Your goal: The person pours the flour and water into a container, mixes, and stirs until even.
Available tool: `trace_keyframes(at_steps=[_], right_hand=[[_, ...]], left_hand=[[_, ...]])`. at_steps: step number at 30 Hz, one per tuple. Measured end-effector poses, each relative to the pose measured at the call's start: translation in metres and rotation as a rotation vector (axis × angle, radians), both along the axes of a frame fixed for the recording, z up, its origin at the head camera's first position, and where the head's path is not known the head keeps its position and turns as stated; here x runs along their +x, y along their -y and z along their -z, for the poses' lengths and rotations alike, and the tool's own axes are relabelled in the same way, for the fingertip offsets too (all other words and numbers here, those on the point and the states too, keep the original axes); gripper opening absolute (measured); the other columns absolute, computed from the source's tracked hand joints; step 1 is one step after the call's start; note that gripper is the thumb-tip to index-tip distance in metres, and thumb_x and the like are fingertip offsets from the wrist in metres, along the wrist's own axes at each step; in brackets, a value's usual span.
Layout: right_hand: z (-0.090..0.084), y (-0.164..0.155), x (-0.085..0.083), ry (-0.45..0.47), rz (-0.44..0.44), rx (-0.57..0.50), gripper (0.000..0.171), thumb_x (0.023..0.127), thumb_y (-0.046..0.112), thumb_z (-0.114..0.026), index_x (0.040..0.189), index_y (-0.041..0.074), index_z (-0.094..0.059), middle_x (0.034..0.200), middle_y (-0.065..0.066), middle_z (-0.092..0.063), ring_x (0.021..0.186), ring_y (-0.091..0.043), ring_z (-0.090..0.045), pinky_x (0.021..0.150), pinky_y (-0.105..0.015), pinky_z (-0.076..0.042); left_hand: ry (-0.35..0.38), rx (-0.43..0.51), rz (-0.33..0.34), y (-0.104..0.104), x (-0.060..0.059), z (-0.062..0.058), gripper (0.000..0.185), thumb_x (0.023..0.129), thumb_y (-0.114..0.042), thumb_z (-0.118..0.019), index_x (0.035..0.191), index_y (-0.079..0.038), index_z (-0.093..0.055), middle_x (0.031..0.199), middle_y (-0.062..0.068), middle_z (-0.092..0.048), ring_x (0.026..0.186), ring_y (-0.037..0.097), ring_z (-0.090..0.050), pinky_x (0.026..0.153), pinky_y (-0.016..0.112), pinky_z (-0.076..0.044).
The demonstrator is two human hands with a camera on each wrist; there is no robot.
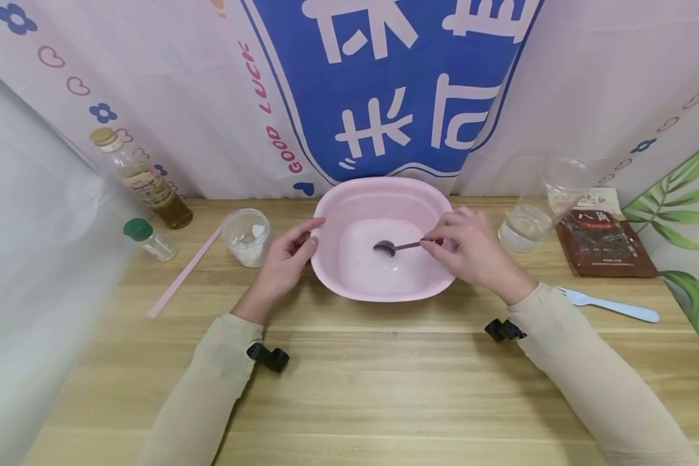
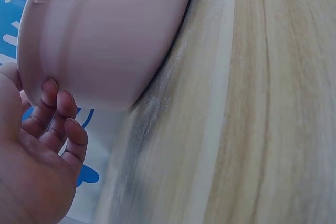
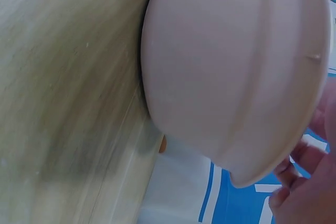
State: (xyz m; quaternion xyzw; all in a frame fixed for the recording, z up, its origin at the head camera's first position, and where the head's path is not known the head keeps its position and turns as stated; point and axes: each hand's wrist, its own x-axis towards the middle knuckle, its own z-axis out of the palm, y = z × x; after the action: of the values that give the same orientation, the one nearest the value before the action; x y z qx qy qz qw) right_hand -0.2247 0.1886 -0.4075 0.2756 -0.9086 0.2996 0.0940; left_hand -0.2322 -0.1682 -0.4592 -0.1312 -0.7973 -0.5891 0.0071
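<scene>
A light wooden table [image 1: 384, 388] fills the lower frame. On it: a pink basin [image 1: 349, 272] at centre, an oil bottle [image 1: 142, 181], small green-capped bottle [image 1: 149, 239] and pink straw [image 1: 183, 272] (all left), a plastic cup [image 1: 247, 236], a glass [image 1: 527, 223], brown packet [image 1: 602, 243] and blue fork [image 1: 611, 305] at right.

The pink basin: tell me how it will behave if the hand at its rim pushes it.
The pink basin looks like thin plastic, so probably light and a little flexible at the rim. It holds some liquid, which would likely slosh. On the smooth wooden table it should slide rather than tip, while the left hand steadies it.
</scene>
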Motion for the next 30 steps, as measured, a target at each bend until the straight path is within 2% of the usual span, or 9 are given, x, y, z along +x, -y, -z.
trace_keyframes(at_steps=[5, 9, 17, 21, 24, 30], right_hand=[[0.000, -0.001, 0.003, -0.008, -0.057, -0.002, 0.006, 0.095, 0.012, -0.081, 0.097, 0.010, -0.086, 0.093, -0.003, -0.074, 0.100, -0.025, -0.054, 0.089, -0.043, -0.032], [0.000, -0.004, 0.004, -0.016, -0.057, -0.003, 0.006, 0.095, 0.010, -0.081, 0.098, 0.009, -0.086, 0.093, -0.004, -0.075, 0.101, -0.025, -0.054, 0.092, -0.045, -0.031], [0.001, -0.009, 0.003, -0.136, 0.027, 0.039, 0.005, 0.092, 0.009, -0.083, 0.096, 0.006, -0.086, 0.088, -0.008, -0.075, 0.094, -0.030, -0.054, 0.083, -0.045, -0.028], [0.002, -0.010, 0.002, -0.165, 0.061, 0.057, 0.005, 0.091, 0.009, -0.084, 0.094, 0.005, -0.085, 0.088, -0.009, -0.076, 0.094, -0.031, -0.055, 0.081, -0.044, -0.028], [0.002, -0.009, 0.003, -0.151, 0.030, 0.059, 0.005, 0.091, 0.009, -0.084, 0.094, 0.006, -0.085, 0.088, -0.008, -0.074, 0.093, -0.029, -0.054, 0.082, -0.042, -0.027], [-0.003, -0.008, 0.007, -0.067, -0.088, 0.074, 0.004, 0.093, 0.010, -0.083, 0.095, 0.008, -0.085, 0.090, -0.002, -0.072, 0.095, -0.022, -0.052, 0.087, -0.042, -0.026]], left_hand=[[0.000, 0.005, 0.000, 0.000, -0.001, -0.001, 0.041, 0.110, -0.012, -0.056, 0.151, -0.006, -0.062, 0.095, 0.006, -0.060, 0.079, 0.012, -0.057, 0.072, 0.028, -0.054], [0.002, 0.006, -0.002, 0.000, -0.001, 0.000, 0.041, 0.110, -0.012, -0.056, 0.151, -0.006, -0.062, 0.095, 0.006, -0.060, 0.079, 0.011, -0.057, 0.072, 0.028, -0.054], [0.010, 0.010, -0.002, -0.001, 0.000, 0.000, 0.042, 0.110, -0.013, -0.056, 0.151, -0.007, -0.062, 0.097, 0.007, -0.060, 0.080, 0.011, -0.058, 0.073, 0.029, -0.056], [0.012, 0.021, 0.011, -0.001, -0.001, 0.001, 0.042, 0.111, -0.013, -0.056, 0.152, -0.007, -0.061, 0.096, 0.006, -0.060, 0.080, 0.012, -0.058, 0.073, 0.029, -0.056], [0.009, 0.031, 0.016, -0.001, -0.001, 0.001, 0.042, 0.110, -0.012, -0.056, 0.151, -0.006, -0.061, 0.096, 0.006, -0.059, 0.080, 0.012, -0.057, 0.072, 0.028, -0.055], [0.009, 0.040, 0.011, 0.000, -0.001, 0.002, 0.041, 0.110, -0.011, -0.057, 0.151, -0.006, -0.062, 0.095, 0.005, -0.059, 0.079, 0.011, -0.056, 0.071, 0.028, -0.054]])
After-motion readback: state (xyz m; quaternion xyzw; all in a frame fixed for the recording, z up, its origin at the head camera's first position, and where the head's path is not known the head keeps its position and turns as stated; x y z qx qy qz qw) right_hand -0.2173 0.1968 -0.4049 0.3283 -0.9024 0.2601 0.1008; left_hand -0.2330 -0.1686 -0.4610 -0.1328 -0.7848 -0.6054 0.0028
